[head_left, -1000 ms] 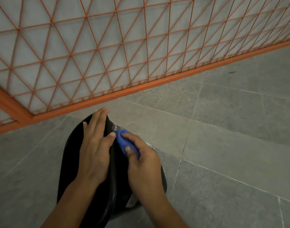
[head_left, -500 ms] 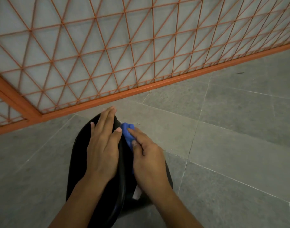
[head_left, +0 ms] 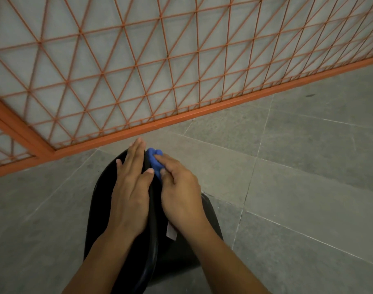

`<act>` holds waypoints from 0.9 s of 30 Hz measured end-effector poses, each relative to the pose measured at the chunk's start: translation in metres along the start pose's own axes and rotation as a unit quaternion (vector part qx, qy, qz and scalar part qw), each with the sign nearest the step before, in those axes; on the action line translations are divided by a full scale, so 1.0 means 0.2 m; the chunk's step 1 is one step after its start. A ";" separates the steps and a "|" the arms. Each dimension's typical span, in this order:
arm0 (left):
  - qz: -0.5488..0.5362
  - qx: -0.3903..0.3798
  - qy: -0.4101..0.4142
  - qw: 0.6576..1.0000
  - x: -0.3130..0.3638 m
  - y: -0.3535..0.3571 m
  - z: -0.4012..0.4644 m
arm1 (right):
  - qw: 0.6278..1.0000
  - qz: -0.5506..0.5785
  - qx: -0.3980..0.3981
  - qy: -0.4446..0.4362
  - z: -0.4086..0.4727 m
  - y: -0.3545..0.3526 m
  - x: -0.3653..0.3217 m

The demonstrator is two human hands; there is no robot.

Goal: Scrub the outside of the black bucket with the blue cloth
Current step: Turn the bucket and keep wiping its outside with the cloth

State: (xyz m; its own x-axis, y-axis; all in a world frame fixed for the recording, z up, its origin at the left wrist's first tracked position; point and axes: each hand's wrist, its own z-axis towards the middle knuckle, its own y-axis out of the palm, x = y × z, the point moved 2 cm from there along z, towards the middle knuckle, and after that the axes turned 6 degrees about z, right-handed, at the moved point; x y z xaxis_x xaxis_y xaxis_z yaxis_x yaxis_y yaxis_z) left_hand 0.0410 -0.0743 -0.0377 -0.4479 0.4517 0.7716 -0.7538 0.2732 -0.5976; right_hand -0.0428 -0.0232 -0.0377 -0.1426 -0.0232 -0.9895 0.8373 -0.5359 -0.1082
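We note left hand (head_left: 130,194) flat, fingers straight, steadying the black bucket (head_left: 98,209); right hand (head_left: 181,196) pinches the blue cloth (head_left: 154,160). Risk: the bucket, seemingly tipped, rolls on the floor (head_left: 287,209) under hard scrubbing.

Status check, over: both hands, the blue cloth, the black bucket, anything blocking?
Left hand flat on black bucket, steadying. Right hand grips blue cloth against bucket's outer wall. Nothing blocking; orange mesh panel stands clear behind.

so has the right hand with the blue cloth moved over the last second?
Yes. The right hand slid the blue cloth away from the person along the black bucket, toward the orange fence rail, drawing level with the left hand.
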 end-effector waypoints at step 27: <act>0.055 -0.025 0.011 0.998 0.01 0.00 -0.01 | 0.999 0.024 0.011 -0.024 -0.01 -0.06 0.13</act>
State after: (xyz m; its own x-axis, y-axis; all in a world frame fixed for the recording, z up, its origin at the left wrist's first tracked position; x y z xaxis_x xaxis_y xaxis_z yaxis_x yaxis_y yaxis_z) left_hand 0.0420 -0.0718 -0.0368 -0.5153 0.4998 0.6961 -0.6760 0.2621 -0.6887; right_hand -0.0549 -0.0155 -0.0620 -0.1276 -0.0898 -0.9878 0.8319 -0.5520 -0.0573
